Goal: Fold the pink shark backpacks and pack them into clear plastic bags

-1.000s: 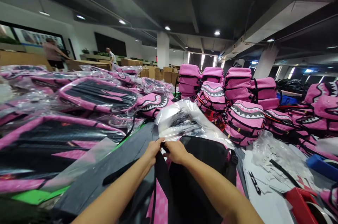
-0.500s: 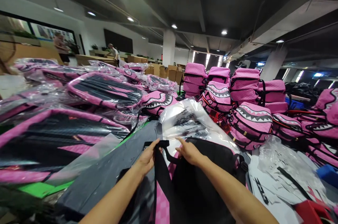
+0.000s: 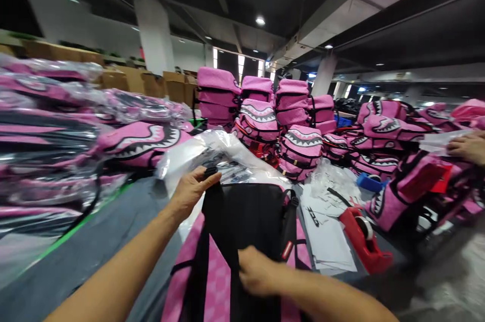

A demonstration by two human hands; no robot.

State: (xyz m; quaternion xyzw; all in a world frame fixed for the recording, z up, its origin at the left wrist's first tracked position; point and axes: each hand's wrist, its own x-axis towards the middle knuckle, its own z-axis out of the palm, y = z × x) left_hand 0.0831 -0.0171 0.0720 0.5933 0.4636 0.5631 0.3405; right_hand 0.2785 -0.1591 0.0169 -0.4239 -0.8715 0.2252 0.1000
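A pink checkered backpack (image 3: 217,281) lies in front of me with its black back panel (image 3: 250,216) facing up. My left hand (image 3: 191,188) is closed on the upper end of a black shoulder strap (image 3: 216,216), holding it up at the bag's top left. Lower down, my right hand (image 3: 259,271) is curled at the same strap's right edge, its fingers closed and slightly blurred. The bag's other strap (image 3: 290,233), with a small red label, lies along the right side. Clear plastic bags (image 3: 223,147) lie just beyond the backpack.
Plastic-wrapped pink bags (image 3: 41,135) are piled at left. Stacked pink backpacks (image 3: 217,92) stand behind. At right are white papers (image 3: 329,241), a red tape dispenser (image 3: 366,246) and a blue one (image 3: 371,183). Another person's hand (image 3: 468,147) holds white paper at the far right.
My view has turned right, bringing the red tape dispenser and another person's hand into sight. My right hand has moved from the backpack's top down along the strap; my left still holds the strap's upper end.
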